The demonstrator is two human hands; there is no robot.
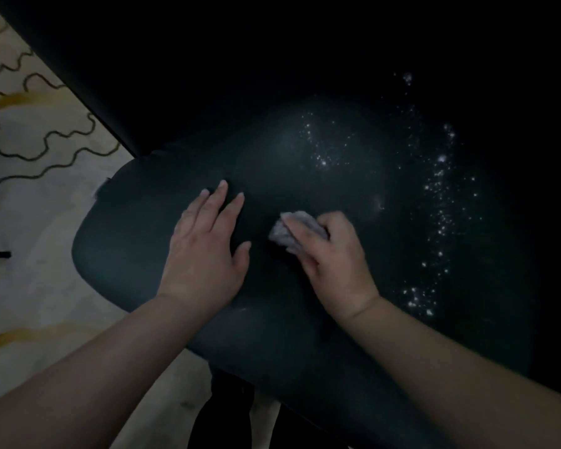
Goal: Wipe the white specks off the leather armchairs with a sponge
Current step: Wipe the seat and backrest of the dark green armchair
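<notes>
Head view: we press the sponge (289, 230) in our right hand (334, 260); left hand (208, 244) lies flat, holding nothing.
Specks (441, 202) (well right of it) may smear or scatter across the armchair seat (127, 254).

Dark leather armchair seat (136, 241), white specks (441, 202) scattered right side, pale crumpled sponge (284, 233) pressed mid-seat

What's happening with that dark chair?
A person is cleaning a dark leather armchair seat. Their right hand grips a pale sponge pressed on the cushion, while the left hand rests flat beside it. White specks are scattered over the seat's right side, not yet wiped.
</notes>
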